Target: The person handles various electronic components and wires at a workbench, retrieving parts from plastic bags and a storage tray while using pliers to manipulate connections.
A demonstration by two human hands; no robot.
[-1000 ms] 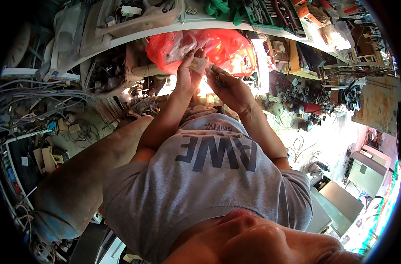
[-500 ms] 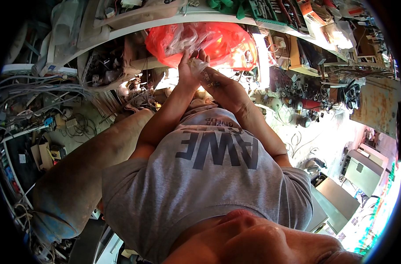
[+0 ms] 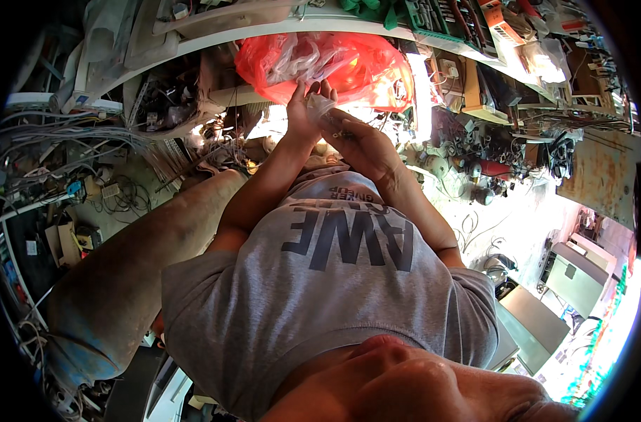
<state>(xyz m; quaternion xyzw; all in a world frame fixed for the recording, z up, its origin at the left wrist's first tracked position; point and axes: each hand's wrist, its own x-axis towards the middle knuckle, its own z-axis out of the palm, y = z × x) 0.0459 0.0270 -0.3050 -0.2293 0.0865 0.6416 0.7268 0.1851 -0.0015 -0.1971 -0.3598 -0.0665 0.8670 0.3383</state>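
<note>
In front of my body, my left hand (image 3: 303,116) holds a small clear plastic bag (image 3: 320,104) by its fingers. Close beside it, my right hand (image 3: 366,146) is cupped with its fingertips at the bag. Several small parts (image 3: 343,133), dark and brass-coloured, lie in that palm, partly covered by the thumb; their exact kind is too small to make out. Just beyond both hands hangs a large red plastic bag (image 3: 377,70), with crumpled clear plastic (image 3: 303,60) on its left part.
A worktop edge (image 3: 264,39) curves across the far side, with a green tray of tools (image 3: 433,21) at its right. A big rusty cylinder (image 3: 137,274) stands at my left. Bundled cables (image 3: 67,144) and loose wires lie left; cluttered electrical parts (image 3: 482,169) are at the right.
My right hand has closed more around the small parts and tipped toward the small bag, so fewer of them show. My left hand has stayed nearly in place.
</note>
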